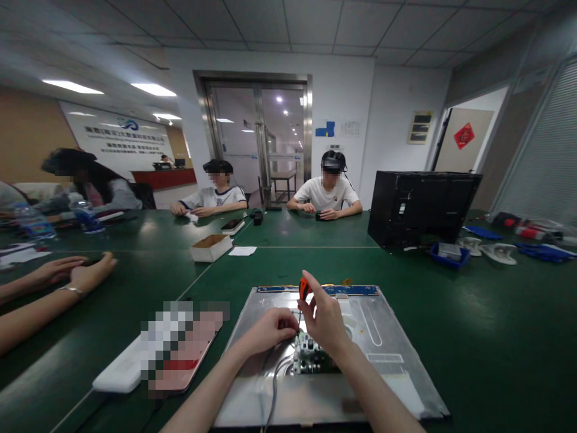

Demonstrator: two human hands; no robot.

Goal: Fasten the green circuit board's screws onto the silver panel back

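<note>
Upright in my right hand (325,316) is a screwdriver (304,288) with an orange and black handle. Its thin shaft points down at the green circuit board (313,356), which lies on the back of a flat metal display panel (383,337). Close to the screwdriver's tip, my left hand (276,328) has its fingers pinched together at the board's upper left corner; what they hold is hidden. A grey cable (274,385) runs from the board toward the panel's near edge. The exact spot where the tip meets the board is too small to make out.
Left of the panel lie a white device (121,361) and a pink phone (180,373). Farther off stand a small open box (211,248), a black monitor casing (419,207) and a blue tray (449,255). A co-worker's hands (83,273) rest at the left; several people sit around the green table (487,337).
</note>
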